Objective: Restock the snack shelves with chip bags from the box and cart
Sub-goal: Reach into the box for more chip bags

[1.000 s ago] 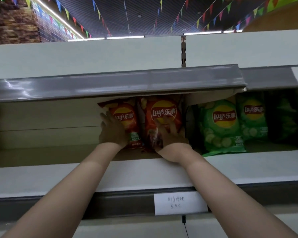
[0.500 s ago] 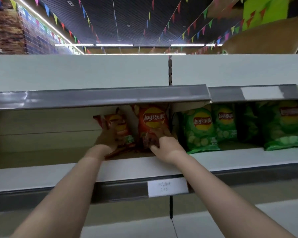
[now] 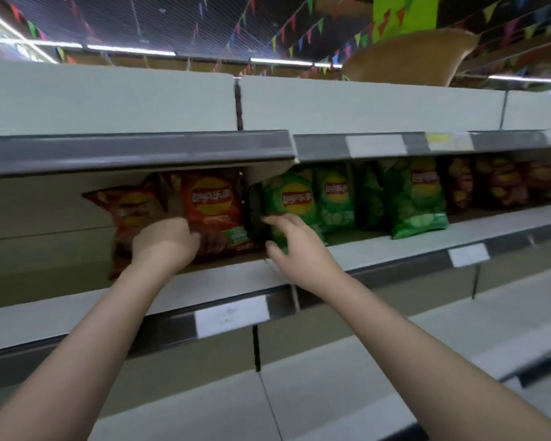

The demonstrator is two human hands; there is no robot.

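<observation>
bare shelf (image 3: 54,218) leftward, green bags (image 3: 414,198) crowding right

Both bare forearms rise from the lower corners of the frame and converge toward its centre. The left hand (image 3: 164,238) sits left of centre, back to the camera, its fingers curled forward and hidden from view. The right hand (image 3: 295,241) is just right of centre, fingers spread and loosely extended up and leftward.
</observation>
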